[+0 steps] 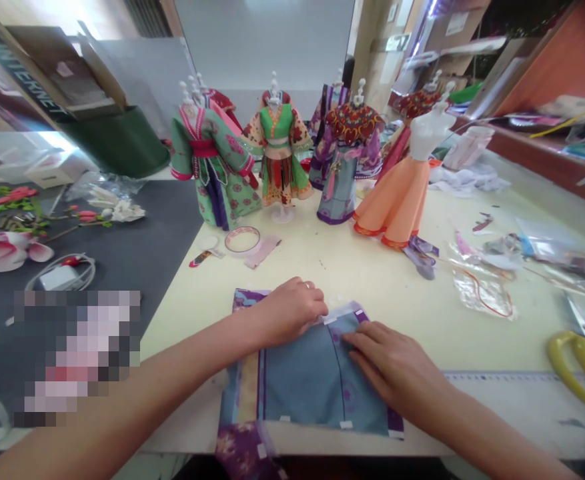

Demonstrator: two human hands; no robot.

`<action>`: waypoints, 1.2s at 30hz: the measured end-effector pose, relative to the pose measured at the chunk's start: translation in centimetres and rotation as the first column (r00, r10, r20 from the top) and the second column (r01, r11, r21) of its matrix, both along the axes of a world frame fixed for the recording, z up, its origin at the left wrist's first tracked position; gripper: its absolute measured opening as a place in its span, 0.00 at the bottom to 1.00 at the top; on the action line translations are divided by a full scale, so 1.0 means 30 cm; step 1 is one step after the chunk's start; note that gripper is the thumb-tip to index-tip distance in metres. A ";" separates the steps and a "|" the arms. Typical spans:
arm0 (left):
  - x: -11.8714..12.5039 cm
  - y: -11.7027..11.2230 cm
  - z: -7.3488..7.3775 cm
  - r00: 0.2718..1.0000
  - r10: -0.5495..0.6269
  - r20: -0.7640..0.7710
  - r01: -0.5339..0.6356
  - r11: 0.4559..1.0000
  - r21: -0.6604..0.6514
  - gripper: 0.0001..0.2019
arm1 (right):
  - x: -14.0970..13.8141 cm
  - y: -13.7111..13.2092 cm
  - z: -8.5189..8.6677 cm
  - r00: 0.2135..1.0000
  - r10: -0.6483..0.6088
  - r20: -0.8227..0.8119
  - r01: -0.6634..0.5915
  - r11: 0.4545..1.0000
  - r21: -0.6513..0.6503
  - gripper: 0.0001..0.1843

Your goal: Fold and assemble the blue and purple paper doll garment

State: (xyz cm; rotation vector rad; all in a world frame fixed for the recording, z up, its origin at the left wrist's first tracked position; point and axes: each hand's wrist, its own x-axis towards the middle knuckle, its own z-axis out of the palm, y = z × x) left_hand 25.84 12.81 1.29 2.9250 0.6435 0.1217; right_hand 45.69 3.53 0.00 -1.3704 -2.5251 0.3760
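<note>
A blue-grey paper sheet [307, 383] with purple and yellow borders lies flat on the cream table [372, 280] in front of me. My left hand [289, 310] rests curled on its upper edge, fingertips pinching a small white tab there. My right hand [392, 363] lies flat on the sheet's right side, fingers pointing left and pressing the paper down. A purple flowered piece [239, 450] hangs off the table's near edge below the sheet.
Several small mannequins in paper costumes stand at the back: green [212, 167], green-and-red [279, 157], purple [342, 167], orange skirt [399, 197]. A tape roll [243, 240] lies behind the sheet. Plastic bags [487, 287] and yellow scissors [579, 370] sit right. Paper flowers [7, 247] lie left.
</note>
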 end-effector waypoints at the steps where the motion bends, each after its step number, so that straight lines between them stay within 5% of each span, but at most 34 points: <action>1: 0.010 0.008 0.003 0.999 -0.035 -0.038 0.036 0.999 0.032 0.05 | 0.002 -0.002 -0.003 1.000 0.006 -0.003 -0.006 1.000 0.008 0.13; 7: 0.047 0.034 0.004 0.980 -0.138 -0.144 0.153 0.983 0.103 0.04 | -0.012 -0.008 -0.004 0.998 0.065 -0.008 -0.064 0.992 0.113 0.15; 14: 0.062 0.041 0.009 0.966 -0.181 -0.187 0.207 0.970 0.129 0.04 | -0.075 -0.001 -0.044 0.983 0.150 0.108 -0.155 0.987 0.045 0.11; 20: 0.058 0.046 -0.008 0.967 -0.208 -0.148 0.233 0.956 0.180 0.06 | -0.082 0.007 -0.076 0.986 0.128 0.107 -0.140 0.984 0.107 0.12; 31: 0.033 0.066 -0.017 0.999 -0.039 0.033 0.042 0.995 -0.086 0.07 | -0.085 0.007 -0.077 0.989 0.139 0.057 -0.145 0.982 0.119 0.11; 36: 0.014 0.069 -0.015 0.997 -0.057 0.056 0.065 0.988 -0.140 0.07 | -0.083 0.010 -0.075 0.989 0.135 0.065 -0.141 0.986 0.092 0.11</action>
